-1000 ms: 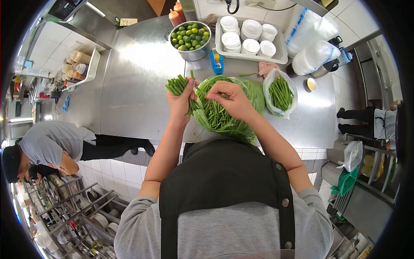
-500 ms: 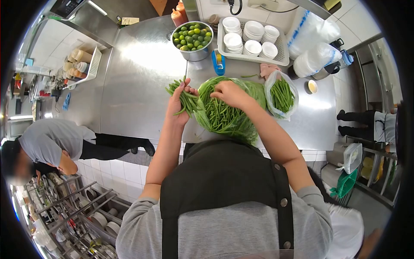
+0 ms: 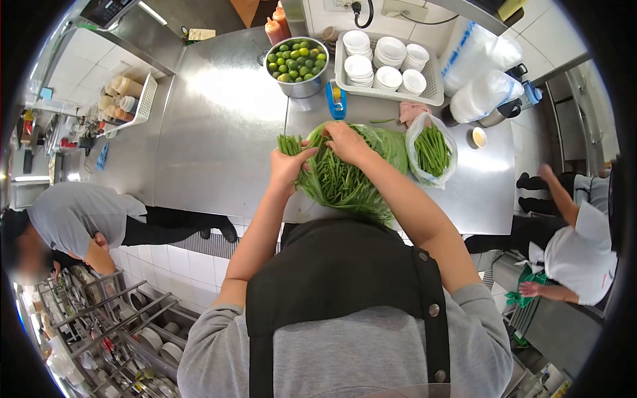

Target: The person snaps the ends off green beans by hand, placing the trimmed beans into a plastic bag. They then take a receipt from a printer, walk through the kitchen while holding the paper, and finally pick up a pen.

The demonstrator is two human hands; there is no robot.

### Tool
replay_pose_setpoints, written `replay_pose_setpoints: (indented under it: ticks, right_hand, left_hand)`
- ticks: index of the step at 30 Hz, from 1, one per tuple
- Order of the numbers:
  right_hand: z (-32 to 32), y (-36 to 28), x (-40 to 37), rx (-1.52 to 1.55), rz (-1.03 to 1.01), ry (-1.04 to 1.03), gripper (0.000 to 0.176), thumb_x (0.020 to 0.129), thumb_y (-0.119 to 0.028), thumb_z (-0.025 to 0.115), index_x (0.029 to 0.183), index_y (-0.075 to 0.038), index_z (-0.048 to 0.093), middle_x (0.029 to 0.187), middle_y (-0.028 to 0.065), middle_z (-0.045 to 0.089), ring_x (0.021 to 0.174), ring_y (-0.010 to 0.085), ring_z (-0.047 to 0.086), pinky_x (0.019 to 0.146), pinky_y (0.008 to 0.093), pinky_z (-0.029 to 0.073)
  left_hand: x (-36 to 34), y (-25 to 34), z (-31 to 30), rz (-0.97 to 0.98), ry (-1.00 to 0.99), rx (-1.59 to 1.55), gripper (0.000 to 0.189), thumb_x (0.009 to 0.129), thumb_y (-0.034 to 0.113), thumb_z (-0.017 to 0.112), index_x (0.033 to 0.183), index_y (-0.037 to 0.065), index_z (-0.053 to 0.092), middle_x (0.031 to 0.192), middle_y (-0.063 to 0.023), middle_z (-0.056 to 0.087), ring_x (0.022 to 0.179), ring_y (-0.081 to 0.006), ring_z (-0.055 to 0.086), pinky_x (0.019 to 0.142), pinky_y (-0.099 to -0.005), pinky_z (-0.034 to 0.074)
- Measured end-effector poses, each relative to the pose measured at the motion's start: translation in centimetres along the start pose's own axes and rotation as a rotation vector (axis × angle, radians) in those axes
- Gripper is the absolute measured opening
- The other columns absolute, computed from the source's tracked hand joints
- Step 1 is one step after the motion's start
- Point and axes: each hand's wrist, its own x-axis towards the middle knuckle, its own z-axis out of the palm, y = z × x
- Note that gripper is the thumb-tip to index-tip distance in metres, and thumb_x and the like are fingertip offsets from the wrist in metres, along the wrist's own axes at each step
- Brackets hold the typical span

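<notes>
My left hand [image 3: 290, 167] is closed around a bunch of green beans [image 3: 289, 144], whose ends stick up past the fingers, at the left edge of a large plastic bag. That open green-tinted bag [image 3: 393, 142] lies in front of me on the steel counter, filled with loose green beans [image 3: 337, 174]. Over the bag's upper left part is my right hand [image 3: 346, 142], its fingers curled together among the beans; what they pinch is hidden. To the right stands a smaller clear bag [image 3: 453, 151] holding more green beans [image 3: 432, 148].
On the steel counter [image 3: 219, 132] are a metal pot [image 3: 302, 87] of green citrus fruit, a blue tape dispenser [image 3: 336, 99], a white crate [image 3: 434, 93] of stacked small dishes, a pink cloth [image 3: 413, 111] and a small cup [image 3: 477, 137]. Co-workers [image 3: 86, 212] stand left and right.
My left hand has moved right and lower with its bunch of beans, up against the bag. My right hand has shifted slightly left. A co-worker in white has come into view at the right.
</notes>
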Motion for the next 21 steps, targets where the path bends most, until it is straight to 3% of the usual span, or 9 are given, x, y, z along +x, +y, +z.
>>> replay_pose_setpoints:
  ticks: [2, 6, 8, 12, 15, 18, 21]
  right_hand:
    - [0.4, -0.5, -0.4, 0.117, 0.075, 0.055, 0.030, 0.083, -0.005, 0.071, 0.111, -0.006, 0.062, 0.113, 0.0119, 0.065, 0.109, 0.0329, 0.060, 0.092, 0.0437, 0.051]
    - [1.2, -0.2, -0.3, -0.017, -0.047, 0.105, 0.040, 0.082, 0.000, 0.068, 0.121, -0.004, 0.060, 0.118, 0.0150, 0.064, 0.112, 0.0334, 0.060, 0.099, 0.0422, 0.048]
    - [1.7, -0.2, -0.3, -0.059, -0.092, 0.148, 0.042, 0.082, 0.002, 0.067, 0.123, -0.003, 0.062, 0.119, 0.0161, 0.064, 0.111, 0.0332, 0.061, 0.098, 0.0415, 0.050]
    - [0.7, -1.1, 0.0, 0.312, 0.107, 0.146, 0.034, 0.081, 0.002, 0.067, 0.115, 0.000, 0.067, 0.109, 0.0158, 0.070, 0.103, 0.0307, 0.066, 0.094, 0.0397, 0.052]
    - [-1.2, -2.4, -0.8, 0.474, 0.190, 0.176, 0.029, 0.082, 0.003, 0.068, 0.111, 0.001, 0.069, 0.101, 0.0146, 0.073, 0.090, 0.0260, 0.071, 0.086, 0.0355, 0.056]
    - [-3.8, -3.1, -2.3, 0.639, 0.173, 0.224, 0.026, 0.083, 0.003, 0.068, 0.109, 0.001, 0.070, 0.095, 0.0117, 0.075, 0.084, 0.0192, 0.072, 0.080, 0.0312, 0.056]
    - [-5.4, -3.4, -3.6, 0.907, 0.123, 0.337, 0.018, 0.087, 0.003, 0.067, 0.104, -0.001, 0.071, 0.088, 0.0060, 0.072, 0.082, 0.0111, 0.067, 0.076, 0.0279, 0.054]
  left_hand:
    - [1.2, -1.1, 0.5, 0.079, 0.060, 0.247, 0.021, 0.083, 0.009, 0.080, 0.098, -0.002, 0.072, 0.067, -0.0033, 0.064, 0.050, -0.0110, 0.054, 0.049, -0.0279, 0.043]
    - [3.1, -2.3, 1.1, 0.132, 0.050, 0.488, 0.024, 0.075, 0.009, 0.084, 0.091, -0.002, 0.072, 0.074, -0.0095, 0.071, 0.059, -0.0164, 0.067, 0.055, -0.0321, 0.052]
    - [3.2, -2.2, 1.4, 0.281, 0.089, 0.664, 0.026, 0.072, 0.009, 0.085, 0.090, -0.002, 0.072, 0.077, -0.0128, 0.073, 0.064, -0.0210, 0.071, 0.061, -0.0353, 0.054]
    - [3.5, -2.2, 1.5, 0.408, 0.117, 0.774, 0.030, 0.068, 0.010, 0.085, 0.092, -0.002, 0.073, 0.084, -0.0166, 0.075, 0.072, -0.0289, 0.073, 0.068, -0.0400, 0.056]
    - [4.3, -3.4, 1.0, 0.461, 0.057, 0.674, 0.030, 0.069, 0.010, 0.086, 0.094, -0.001, 0.073, 0.082, -0.0139, 0.075, 0.068, -0.0232, 0.073, 0.065, -0.0370, 0.056]
    - [2.6, -1.7, 1.4, 0.354, -0.044, 0.503, 0.031, 0.070, 0.009, 0.085, 0.098, 0.001, 0.074, 0.087, -0.0163, 0.075, 0.080, -0.0258, 0.074, 0.074, -0.0377, 0.056]
    - [0.9, -0.7, 2.2, 0.420, -0.088, 0.339, 0.023, 0.077, 0.005, 0.084, 0.096, -0.003, 0.073, 0.080, -0.0053, 0.073, 0.060, -0.0085, 0.062, 0.054, -0.0252, 0.051]
